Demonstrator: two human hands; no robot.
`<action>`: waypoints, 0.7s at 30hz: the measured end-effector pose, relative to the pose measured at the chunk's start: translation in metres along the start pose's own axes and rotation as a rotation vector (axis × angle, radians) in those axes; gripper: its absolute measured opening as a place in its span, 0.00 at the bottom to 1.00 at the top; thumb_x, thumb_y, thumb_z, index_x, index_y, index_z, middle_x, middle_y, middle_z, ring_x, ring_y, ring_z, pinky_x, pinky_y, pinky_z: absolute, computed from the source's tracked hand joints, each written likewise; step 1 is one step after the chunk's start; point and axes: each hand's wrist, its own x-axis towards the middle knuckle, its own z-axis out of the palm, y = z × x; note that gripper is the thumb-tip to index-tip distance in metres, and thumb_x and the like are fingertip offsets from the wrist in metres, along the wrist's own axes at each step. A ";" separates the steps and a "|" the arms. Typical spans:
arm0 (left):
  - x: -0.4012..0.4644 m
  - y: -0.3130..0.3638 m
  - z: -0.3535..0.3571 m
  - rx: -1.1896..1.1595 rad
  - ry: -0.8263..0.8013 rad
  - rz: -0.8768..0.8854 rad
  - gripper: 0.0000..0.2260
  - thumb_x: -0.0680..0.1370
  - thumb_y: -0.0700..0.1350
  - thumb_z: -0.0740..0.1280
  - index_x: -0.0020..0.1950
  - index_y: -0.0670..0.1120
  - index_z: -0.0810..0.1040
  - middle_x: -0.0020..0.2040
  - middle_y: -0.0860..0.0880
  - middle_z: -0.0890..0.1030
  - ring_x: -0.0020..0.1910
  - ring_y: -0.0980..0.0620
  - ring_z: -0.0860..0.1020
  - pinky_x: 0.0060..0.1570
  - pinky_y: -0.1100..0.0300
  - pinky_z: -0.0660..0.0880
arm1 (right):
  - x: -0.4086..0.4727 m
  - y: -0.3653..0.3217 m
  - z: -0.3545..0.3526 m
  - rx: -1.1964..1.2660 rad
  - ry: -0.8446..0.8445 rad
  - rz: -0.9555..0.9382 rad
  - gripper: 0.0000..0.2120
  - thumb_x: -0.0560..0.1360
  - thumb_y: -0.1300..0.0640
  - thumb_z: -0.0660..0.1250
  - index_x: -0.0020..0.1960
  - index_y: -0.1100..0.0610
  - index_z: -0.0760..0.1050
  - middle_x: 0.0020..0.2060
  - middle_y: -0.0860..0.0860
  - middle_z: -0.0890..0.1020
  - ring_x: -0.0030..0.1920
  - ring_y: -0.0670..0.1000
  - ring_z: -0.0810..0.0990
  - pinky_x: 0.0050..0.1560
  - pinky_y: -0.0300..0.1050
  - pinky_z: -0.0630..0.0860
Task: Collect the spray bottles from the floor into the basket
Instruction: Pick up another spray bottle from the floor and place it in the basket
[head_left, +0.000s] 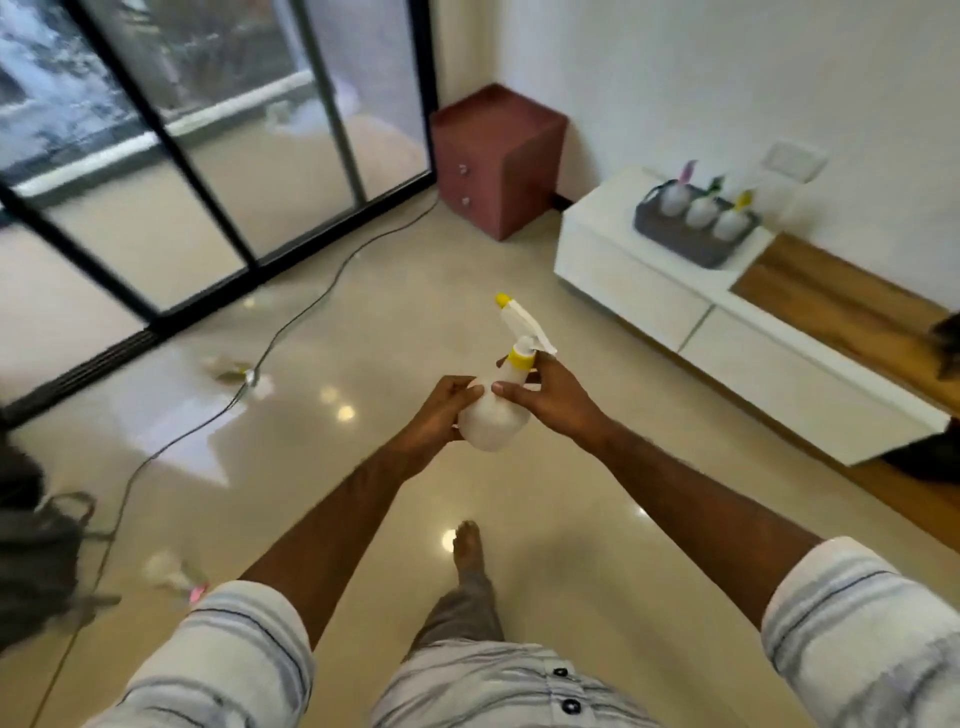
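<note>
A white spray bottle with a yellow collar and nozzle tip (491, 415) is held upright in front of me, above the floor. My left hand (439, 410) grips its round body from the left. My right hand (545, 397) holds its upper body and neck from the right. A grey basket (693, 244) stands on the white low cabinet (639, 270) at the right, with three spray bottles upright in it. On the floor lie two more bottles: a green-topped one (228, 370) near the cable and a pink-topped one (179, 577) at the lower left, both blurred.
A grey cable (296, 322) snakes across the glossy floor from the red drawer unit (493, 166) to the lower left. Glass sliding doors fill the left. A dark bag (36, 561) lies at the left edge. My bare foot (467, 545) steps forward.
</note>
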 end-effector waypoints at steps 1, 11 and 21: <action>0.023 0.010 0.003 0.006 -0.025 0.015 0.17 0.81 0.51 0.65 0.67 0.46 0.69 0.66 0.47 0.75 0.62 0.48 0.78 0.46 0.55 0.80 | 0.016 0.001 -0.013 0.003 0.042 0.026 0.19 0.73 0.51 0.75 0.61 0.54 0.76 0.57 0.48 0.82 0.55 0.48 0.82 0.49 0.36 0.77; 0.263 0.130 0.060 0.279 -0.282 0.081 0.25 0.75 0.49 0.74 0.66 0.49 0.64 0.67 0.51 0.70 0.60 0.58 0.75 0.51 0.58 0.79 | 0.172 0.016 -0.152 0.093 0.404 0.202 0.19 0.74 0.51 0.74 0.61 0.57 0.77 0.58 0.53 0.83 0.58 0.54 0.81 0.62 0.57 0.78; 0.469 0.203 0.174 0.471 -0.431 0.107 0.34 0.75 0.46 0.74 0.75 0.47 0.58 0.71 0.49 0.65 0.68 0.48 0.72 0.61 0.56 0.77 | 0.334 0.080 -0.323 0.104 0.499 0.282 0.20 0.72 0.52 0.76 0.61 0.57 0.78 0.57 0.52 0.84 0.56 0.52 0.82 0.58 0.49 0.78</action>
